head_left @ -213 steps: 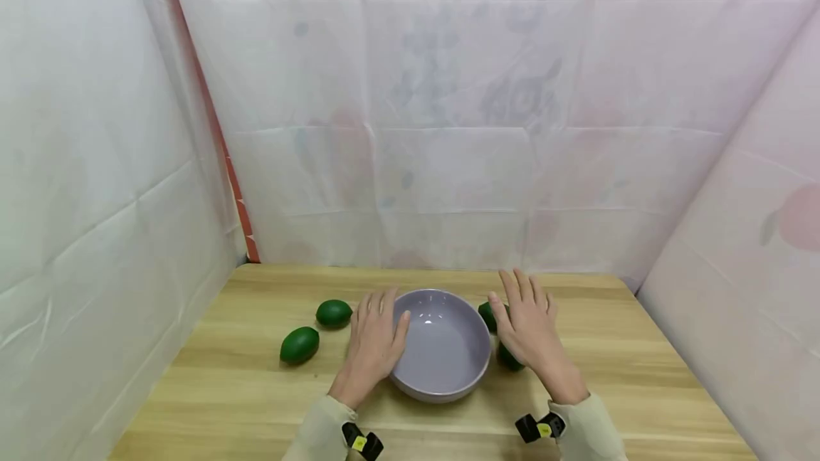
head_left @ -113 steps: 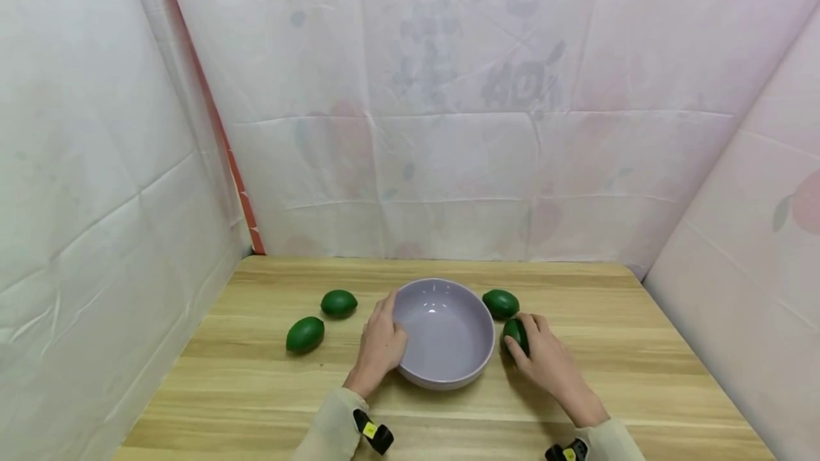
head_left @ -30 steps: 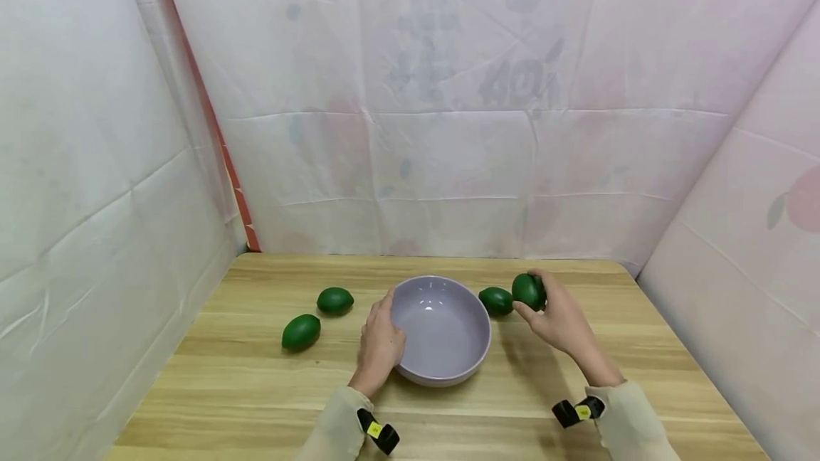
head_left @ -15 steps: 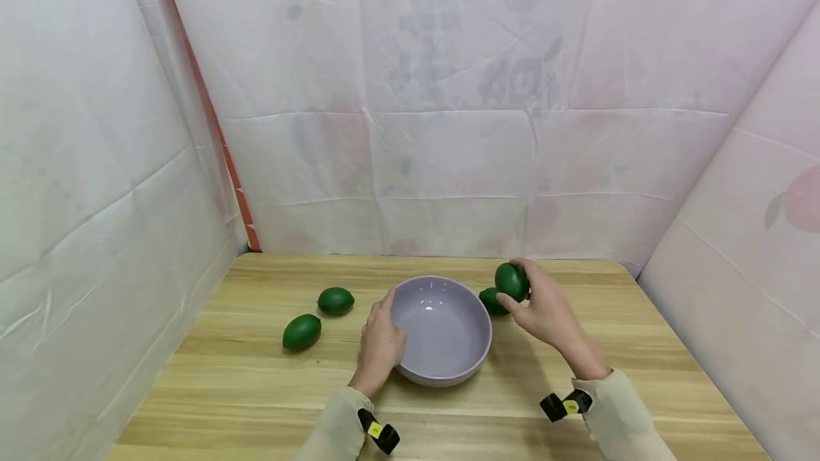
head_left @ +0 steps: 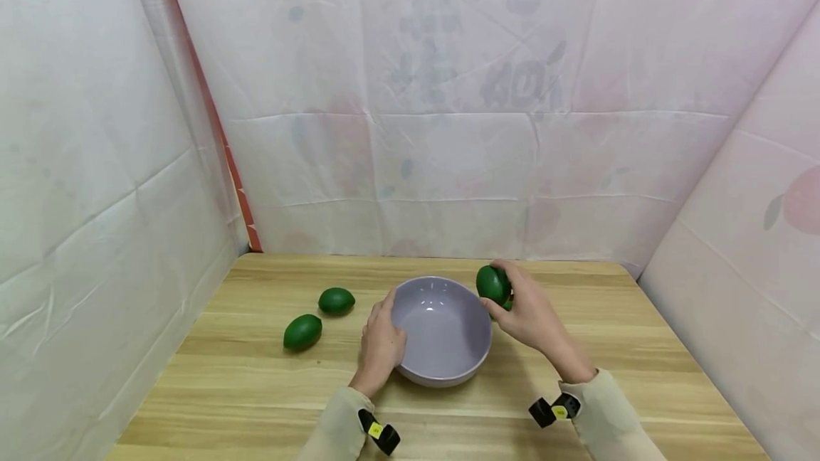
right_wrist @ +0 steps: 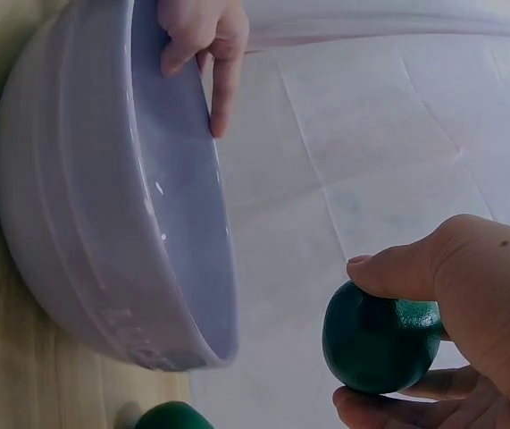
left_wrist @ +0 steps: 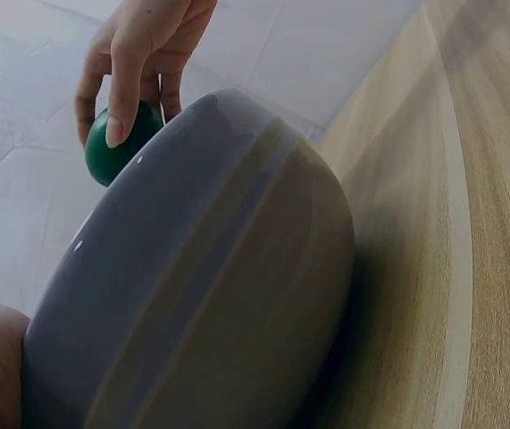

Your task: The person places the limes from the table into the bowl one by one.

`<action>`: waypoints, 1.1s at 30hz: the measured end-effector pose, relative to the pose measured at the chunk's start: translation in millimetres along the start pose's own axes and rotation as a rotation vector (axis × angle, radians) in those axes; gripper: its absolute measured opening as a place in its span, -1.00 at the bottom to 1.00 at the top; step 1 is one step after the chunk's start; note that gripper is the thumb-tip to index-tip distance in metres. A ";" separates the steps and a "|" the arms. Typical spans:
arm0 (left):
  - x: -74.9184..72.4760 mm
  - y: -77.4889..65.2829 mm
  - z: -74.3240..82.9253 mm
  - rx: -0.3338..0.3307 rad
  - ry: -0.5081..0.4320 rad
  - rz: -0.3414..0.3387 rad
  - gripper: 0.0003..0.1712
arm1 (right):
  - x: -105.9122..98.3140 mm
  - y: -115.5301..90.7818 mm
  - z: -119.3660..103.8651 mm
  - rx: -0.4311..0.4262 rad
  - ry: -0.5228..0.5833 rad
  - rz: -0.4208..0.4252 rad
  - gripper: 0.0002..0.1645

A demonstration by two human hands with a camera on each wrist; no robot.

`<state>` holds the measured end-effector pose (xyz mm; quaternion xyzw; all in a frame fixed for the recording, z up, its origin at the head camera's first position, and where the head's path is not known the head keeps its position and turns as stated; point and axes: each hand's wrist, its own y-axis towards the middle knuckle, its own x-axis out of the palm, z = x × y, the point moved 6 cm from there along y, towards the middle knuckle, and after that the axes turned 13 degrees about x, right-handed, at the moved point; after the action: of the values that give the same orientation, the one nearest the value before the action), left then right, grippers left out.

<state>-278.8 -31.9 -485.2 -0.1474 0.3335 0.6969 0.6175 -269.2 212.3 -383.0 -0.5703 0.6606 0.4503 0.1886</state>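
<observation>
A lavender bowl (head_left: 442, 333) stands on the wooden table, with nothing inside it. My left hand (head_left: 381, 340) grips its left rim; the right wrist view shows that thumb over the inner wall. With thumb and fingers, my right hand (head_left: 528, 311) holds a dark green lime (head_left: 492, 284) in the air beside the bowl's right rim. Behind this hand a second lime (head_left: 509, 303) is mostly hidden, though a lime (right_wrist: 174, 416) also shows on the table in the right wrist view. The held lime (left_wrist: 110, 147) appears past the bowl's rim in the left wrist view.
Two more limes, a rear one (head_left: 336, 301) and a nearer one (head_left: 302, 333), lie left of the bowl on the table (head_left: 243, 390). Pale printed sheets (head_left: 448, 162) hang behind the table and along both sides.
My right hand has taken the nearer right-hand lime off the table, raised it and carried it left to the bowl's rim. My left hand, spread earlier, now grips the bowl, which stays put.
</observation>
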 end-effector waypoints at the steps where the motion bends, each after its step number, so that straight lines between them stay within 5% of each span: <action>1: 0.0 0.1 0.1 0.001 0.000 0.001 -0.09 | 1.5 -0.2 -1.1 -0.005 0.005 -0.002 -0.20; 33: 0.2 -1.0 -1.1 -0.004 0.003 0.003 -0.09 | 52.1 -22.5 -22.9 -0.053 -0.017 -0.129 -0.19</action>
<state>-278.1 -32.4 -486.4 -0.1494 0.3331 0.6982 0.6158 -256.8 164.6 -419.4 -0.6128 0.6085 0.4594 0.2076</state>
